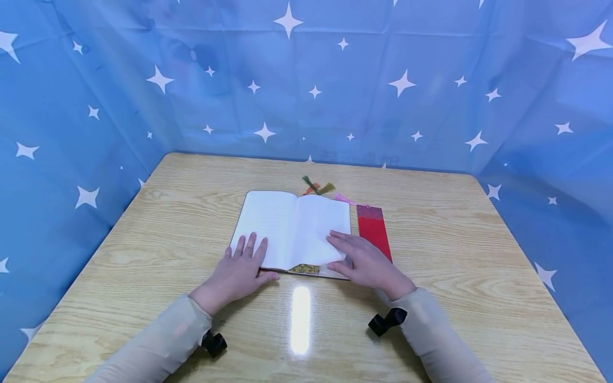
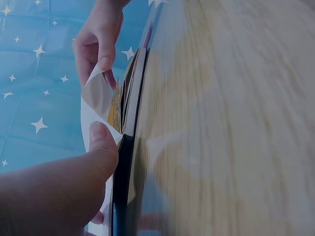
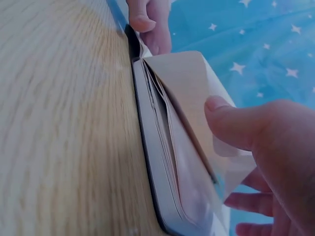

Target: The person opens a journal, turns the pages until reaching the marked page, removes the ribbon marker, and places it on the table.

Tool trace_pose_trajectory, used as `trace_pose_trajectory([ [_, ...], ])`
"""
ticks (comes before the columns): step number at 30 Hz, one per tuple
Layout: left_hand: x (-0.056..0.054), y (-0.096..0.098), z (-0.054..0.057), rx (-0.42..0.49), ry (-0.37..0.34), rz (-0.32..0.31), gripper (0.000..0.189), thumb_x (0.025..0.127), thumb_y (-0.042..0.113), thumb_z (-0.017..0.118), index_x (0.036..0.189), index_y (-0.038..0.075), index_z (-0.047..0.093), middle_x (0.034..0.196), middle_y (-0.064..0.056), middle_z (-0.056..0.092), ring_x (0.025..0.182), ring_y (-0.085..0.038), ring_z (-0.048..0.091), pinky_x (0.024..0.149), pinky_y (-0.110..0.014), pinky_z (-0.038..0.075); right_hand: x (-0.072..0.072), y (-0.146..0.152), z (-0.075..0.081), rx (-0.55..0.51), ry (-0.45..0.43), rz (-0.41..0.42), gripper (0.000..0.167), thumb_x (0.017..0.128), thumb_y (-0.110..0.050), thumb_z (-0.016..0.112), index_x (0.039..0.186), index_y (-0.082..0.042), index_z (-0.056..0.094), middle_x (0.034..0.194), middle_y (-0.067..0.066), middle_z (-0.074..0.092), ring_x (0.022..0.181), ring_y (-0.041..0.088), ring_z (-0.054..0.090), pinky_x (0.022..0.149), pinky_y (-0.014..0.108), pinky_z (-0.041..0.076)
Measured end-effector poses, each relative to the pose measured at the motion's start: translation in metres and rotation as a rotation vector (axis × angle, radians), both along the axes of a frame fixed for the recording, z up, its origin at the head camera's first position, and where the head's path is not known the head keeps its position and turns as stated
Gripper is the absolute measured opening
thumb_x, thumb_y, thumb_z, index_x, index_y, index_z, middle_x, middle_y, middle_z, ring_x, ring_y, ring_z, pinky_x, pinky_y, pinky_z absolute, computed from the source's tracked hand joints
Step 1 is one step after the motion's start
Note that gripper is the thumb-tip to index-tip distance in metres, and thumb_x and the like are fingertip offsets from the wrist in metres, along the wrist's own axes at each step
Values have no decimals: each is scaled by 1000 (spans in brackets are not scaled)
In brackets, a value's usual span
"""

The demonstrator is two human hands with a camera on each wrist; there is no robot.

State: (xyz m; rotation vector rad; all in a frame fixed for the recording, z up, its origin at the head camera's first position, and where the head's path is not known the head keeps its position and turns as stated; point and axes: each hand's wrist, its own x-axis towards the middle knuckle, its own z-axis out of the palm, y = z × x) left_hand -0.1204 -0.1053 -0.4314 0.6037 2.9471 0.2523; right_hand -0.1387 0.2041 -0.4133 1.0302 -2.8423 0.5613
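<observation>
An open notebook (image 1: 265,218) with blank-looking pages lies on the table. My left hand (image 1: 241,274) rests on its left page with fingers spread, the thumb near the lower edge. My right hand (image 1: 371,263) pinches a page (image 3: 184,73) on the right side between thumb and fingers, and that page lifts and curves away from those beneath. Under its raised lower corner shows a gold-patterned strip (image 1: 305,268), mostly hidden by the page. A red bookmark (image 1: 374,231) with a pink tassel (image 1: 344,199) lies just right of the notebook, its lower part overlapped by my right hand.
Green (image 1: 310,184) and orange tassels stick out past the notebook's top edge. The wooden table (image 1: 182,213) carries a bright light reflection (image 1: 300,319) near the front. A blue star-patterned cloth (image 1: 335,96) hangs behind and along both sides.
</observation>
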Motion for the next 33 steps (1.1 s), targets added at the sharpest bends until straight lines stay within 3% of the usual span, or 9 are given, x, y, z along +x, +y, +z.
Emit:
trace_pose_trajectory([
  [15, 0, 13, 4, -7, -32, 80, 93, 85, 74, 28, 147, 5, 25, 149, -26, 16, 135, -45, 15, 102, -61, 22, 1, -17, -1, -23, 66, -12, 66, 86, -44, 62, 139, -10, 44, 142, 10, 42, 127, 28, 42, 101, 48, 34],
  [27, 2, 24, 6, 5, -75, 146, 97, 83, 77, 23, 147, 3, 22, 149, -27, 13, 134, -48, 12, 101, -64, 19, -1, -25, -4, -66, 241, 31, 62, 84, -37, 66, 136, -7, 47, 141, 14, 42, 127, 28, 42, 103, 48, 31],
  [33, 2, 28, 5, 8, -67, 165, 98, 84, 76, 25, 146, 1, 23, 147, -29, 15, 133, -50, 13, 100, -65, 20, -1, -30, -1, -73, 277, 42, 62, 83, -36, 68, 135, -7, 48, 141, 14, 42, 127, 29, 41, 103, 51, 29],
])
